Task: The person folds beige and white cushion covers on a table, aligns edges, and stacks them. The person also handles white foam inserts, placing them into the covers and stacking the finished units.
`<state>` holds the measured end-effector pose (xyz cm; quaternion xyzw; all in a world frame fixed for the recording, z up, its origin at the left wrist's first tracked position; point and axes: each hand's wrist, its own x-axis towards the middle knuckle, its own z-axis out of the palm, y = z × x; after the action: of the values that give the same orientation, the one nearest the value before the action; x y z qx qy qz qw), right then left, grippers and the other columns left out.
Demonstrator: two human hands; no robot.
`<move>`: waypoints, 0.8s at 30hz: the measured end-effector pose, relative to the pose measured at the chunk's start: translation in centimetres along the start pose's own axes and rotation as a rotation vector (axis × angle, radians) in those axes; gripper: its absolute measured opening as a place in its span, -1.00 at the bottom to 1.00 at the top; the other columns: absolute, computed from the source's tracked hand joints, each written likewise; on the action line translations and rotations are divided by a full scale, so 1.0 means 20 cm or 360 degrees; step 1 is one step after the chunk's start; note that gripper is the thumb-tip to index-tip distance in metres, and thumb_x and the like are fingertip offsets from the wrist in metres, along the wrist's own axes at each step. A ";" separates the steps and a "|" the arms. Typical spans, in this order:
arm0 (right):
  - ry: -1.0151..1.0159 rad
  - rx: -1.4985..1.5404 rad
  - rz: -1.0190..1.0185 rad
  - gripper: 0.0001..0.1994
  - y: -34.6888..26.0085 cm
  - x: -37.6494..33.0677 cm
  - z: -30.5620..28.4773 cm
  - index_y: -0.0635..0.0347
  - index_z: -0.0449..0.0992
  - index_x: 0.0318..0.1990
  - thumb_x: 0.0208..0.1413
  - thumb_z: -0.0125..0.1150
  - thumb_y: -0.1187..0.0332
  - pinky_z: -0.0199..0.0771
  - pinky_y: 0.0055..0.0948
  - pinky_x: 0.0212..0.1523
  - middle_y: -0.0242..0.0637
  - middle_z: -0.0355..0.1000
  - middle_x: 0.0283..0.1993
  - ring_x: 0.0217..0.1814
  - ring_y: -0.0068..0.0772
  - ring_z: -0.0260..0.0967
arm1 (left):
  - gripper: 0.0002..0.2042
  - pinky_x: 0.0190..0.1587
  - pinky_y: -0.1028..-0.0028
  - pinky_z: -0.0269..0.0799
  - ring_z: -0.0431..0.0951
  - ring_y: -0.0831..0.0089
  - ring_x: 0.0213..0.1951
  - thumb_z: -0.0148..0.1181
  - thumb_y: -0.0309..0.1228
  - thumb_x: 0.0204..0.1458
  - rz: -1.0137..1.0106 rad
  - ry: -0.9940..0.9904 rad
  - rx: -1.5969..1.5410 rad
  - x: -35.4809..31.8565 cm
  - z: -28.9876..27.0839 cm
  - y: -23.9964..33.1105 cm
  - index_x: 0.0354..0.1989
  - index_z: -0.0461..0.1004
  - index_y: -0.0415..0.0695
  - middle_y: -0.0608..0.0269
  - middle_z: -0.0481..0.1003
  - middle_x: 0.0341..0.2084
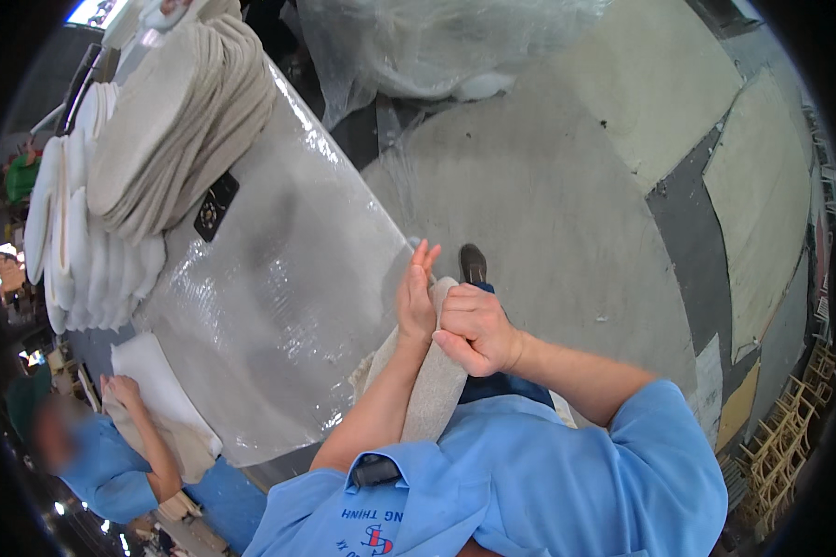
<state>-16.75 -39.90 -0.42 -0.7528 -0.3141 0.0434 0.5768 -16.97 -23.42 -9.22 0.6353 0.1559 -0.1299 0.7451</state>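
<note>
Hands meet just off the near edge of the plastic-wrapped surface (279,278), over the floor. Left hand (416,299) flat and open-fingered, pressed against the beige fabric piece (432,385) that runs down along the forearm. Right hand (474,330) closed round the fabric's top end, thumb pinching it. Stack of beige pads (181,121) sits at the far left corner; white pads (70,213) beside it. Co-worker's hand (121,388) rests on cloth at the left edge. Judgement: keep the left palm flat as a backing while the right pulls the fabric taut, avoiding creases.
</note>
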 end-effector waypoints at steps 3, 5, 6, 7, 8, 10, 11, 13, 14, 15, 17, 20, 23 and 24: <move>0.0121 0.0636 0.0297 -0.70 0.04 -0.02 0.03 0.28 0.60 -0.41 0.37 0.11 0.34 0.46 -0.23 -0.01 -0.17 0.55 -0.32 -0.22 -0.14 0.50 | -0.34 0.59 0.23 0.00 0.30 0.14 0.52 -0.34 -0.02 0.57 -0.0005 -0.0020 0.0121 0.00 -0.04 0.01 0.57 0.19 -0.32 -0.17 0.41 0.43; 0.0466 0.1051 0.0408 -0.64 0.02 -0.04 0.08 0.35 0.64 -0.32 0.46 0.02 0.32 0.46 -0.22 0.12 -0.12 0.60 -0.19 -0.07 -0.16 0.53 | -0.34 0.59 0.22 0.01 0.27 0.14 0.54 -0.31 -0.01 0.57 0.0034 -0.0012 0.0372 -0.02 -0.09 0.12 0.56 0.20 -0.34 -0.17 0.37 0.45; 0.0630 0.1260 0.0456 -0.61 0.03 -0.05 0.10 0.38 0.66 -0.27 0.50 -0.02 0.31 0.46 -0.21 0.19 -0.09 0.63 -0.12 0.00 -0.17 0.54 | -0.35 0.59 0.20 0.04 0.23 0.13 0.56 -0.28 -0.03 0.57 0.0015 -0.0039 0.0339 -0.07 -0.10 0.21 0.58 0.16 -0.33 -0.11 0.29 0.51; 0.0669 0.1247 0.0464 -0.48 0.05 -0.07 0.12 0.44 0.69 -0.20 0.54 -0.11 0.16 0.41 -0.06 0.35 -0.01 0.64 -0.05 0.18 -0.02 0.52 | -0.35 0.59 0.18 0.07 0.18 0.13 0.58 -0.24 -0.04 0.57 -0.0014 -0.0064 0.0313 -0.16 -0.11 0.33 0.60 0.12 -0.32 -0.06 0.21 0.56; 0.0728 0.1211 0.0459 -0.46 0.05 -0.07 0.15 0.44 0.69 -0.19 0.55 -0.11 0.14 0.41 -0.06 0.34 0.00 0.64 -0.05 0.18 -0.02 0.52 | -0.29 0.58 0.16 0.07 0.17 0.07 0.58 -0.08 -0.06 0.48 0.0044 -0.0212 0.0512 -0.29 -0.11 0.46 0.61 0.05 -0.34 -0.13 0.18 0.56; 0.0829 0.1156 0.0449 -0.44 0.05 -0.05 0.20 0.44 0.69 -0.17 0.57 -0.12 0.09 0.42 -0.07 0.34 0.00 0.64 -0.05 0.18 -0.02 0.52 | -0.11 0.58 0.14 0.08 0.14 -0.06 0.59 0.23 -0.11 0.32 0.0156 -0.0492 0.0913 -0.59 -0.09 0.75 0.62 -0.07 -0.39 -0.28 0.12 0.56; 0.0871 0.1131 0.0425 -0.42 0.04 -0.04 0.23 0.42 0.69 -0.19 0.58 -0.13 0.07 0.42 -0.06 0.32 -0.01 0.64 -0.06 0.16 -0.03 0.53 | 0.01 0.57 0.12 0.08 0.12 -0.12 0.59 0.39 -0.13 0.24 0.0219 -0.0652 0.1111 -0.65 -0.09 0.80 0.63 -0.13 -0.41 -0.36 0.10 0.56; 0.0961 0.1087 0.0381 -0.39 0.05 -0.04 0.27 0.40 0.68 -0.21 0.59 -0.16 0.03 0.43 -0.06 0.30 -0.03 0.65 -0.09 0.11 -0.04 0.56 | 0.08 0.57 0.12 0.08 0.13 -0.16 0.58 0.45 -0.17 0.14 0.0030 -0.0652 0.1221 -0.66 -0.08 0.75 0.63 -0.18 -0.42 -0.40 0.11 0.54; 0.0951 0.0974 0.0305 -0.40 0.07 -0.04 0.27 0.38 0.68 -0.24 0.59 -0.16 0.04 0.44 -0.07 0.27 -0.05 0.65 -0.12 0.06 -0.05 0.57 | 0.12 0.57 0.11 0.08 0.13 -0.18 0.58 0.48 -0.19 0.10 -0.0068 -0.0644 0.1274 -0.65 -0.07 0.73 0.64 -0.20 -0.43 -0.42 0.11 0.53; 0.0922 0.0862 0.0232 -0.40 0.09 -0.04 0.28 0.36 0.67 -0.26 0.58 -0.16 0.04 0.45 -0.07 0.24 -0.07 0.65 -0.16 0.01 -0.06 0.57 | 0.11 0.57 0.11 0.07 0.14 -0.18 0.58 0.47 -0.21 0.09 -0.0066 -0.0639 0.1257 -0.65 -0.07 0.70 0.63 -0.19 -0.43 -0.42 0.12 0.53; 0.0841 0.0732 0.0160 -0.42 0.13 -0.05 0.28 0.32 0.66 -0.31 0.57 -0.16 0.06 0.46 -0.09 0.19 -0.10 0.65 -0.23 -0.08 -0.07 0.57 | 0.08 0.58 0.11 0.07 0.15 -0.19 0.57 0.45 -0.26 0.09 -0.0064 -0.0622 0.1217 -0.65 -0.07 0.63 0.63 -0.17 -0.44 -0.42 0.12 0.52; 0.0698 0.0688 0.0205 -0.43 0.17 -0.07 0.23 0.29 0.64 -0.39 0.53 -0.14 0.07 0.46 -0.11 0.13 -0.12 0.63 -0.32 -0.16 -0.09 0.55 | 0.08 0.58 0.14 0.06 0.14 -0.14 0.58 0.46 -0.29 0.07 -0.0008 -0.0679 0.1167 -0.63 -0.08 0.57 0.63 -0.15 -0.44 -0.39 0.12 0.53; 0.0543 0.0846 0.0317 -0.41 0.22 -0.08 0.21 0.31 0.65 -0.41 0.52 -0.15 0.08 0.45 -0.12 0.14 -0.11 0.63 -0.34 -0.13 -0.10 0.54 | 0.07 0.58 0.17 0.06 0.15 -0.06 0.58 0.46 -0.33 0.06 -0.0099 -0.0665 0.1051 -0.64 -0.07 0.54 0.64 -0.14 -0.42 -0.33 0.12 0.55; 0.0535 0.1003 0.0431 -0.39 0.23 -0.08 0.22 0.33 0.67 -0.41 0.53 -0.17 0.07 0.45 -0.12 0.16 -0.11 0.64 -0.32 -0.11 -0.10 0.55 | 0.08 0.58 0.17 0.06 0.14 -0.03 0.58 0.46 -0.34 0.05 -0.0152 -0.0630 0.0947 -0.64 -0.06 0.54 0.64 -0.15 -0.41 -0.31 0.11 0.55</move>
<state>-17.91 -37.73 -6.54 -0.5697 -0.0841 0.0896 0.8126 -24.60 -20.51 5.52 0.7789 -0.0065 -0.3246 0.5365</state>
